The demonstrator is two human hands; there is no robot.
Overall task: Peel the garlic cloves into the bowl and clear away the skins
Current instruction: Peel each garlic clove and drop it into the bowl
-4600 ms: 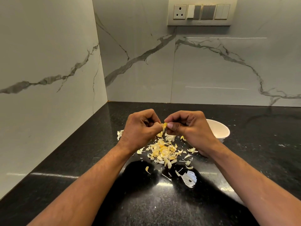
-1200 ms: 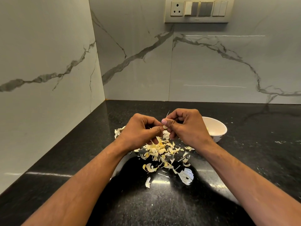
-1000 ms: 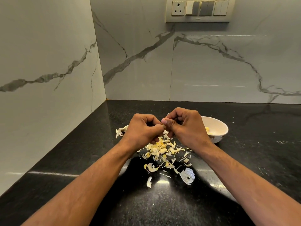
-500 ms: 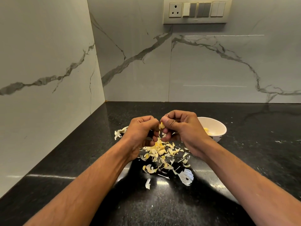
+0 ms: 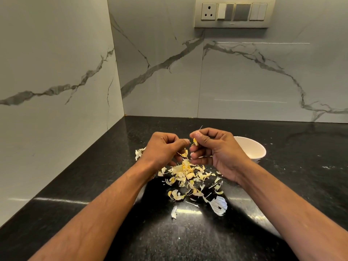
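Observation:
My right hand pinches a small yellowish garlic clove between thumb and fingers, a thin stalk sticking up from it. My left hand is curled just left of the clove, a strip of skin hanging at its fingertips. Below both hands lies a heap of pale garlic skins on the black counter. A white bowl stands right of my right hand, partly hidden by it.
Marble walls meet in a corner at the back left. A switch panel with a socket hangs on the back wall. A few skins lie behind my left hand. A bright light reflection shows on the counter.
My hands have drawn slightly apart, and a strip of skin has come off the clove toward my left hand. The skin heap and bowl are unchanged.

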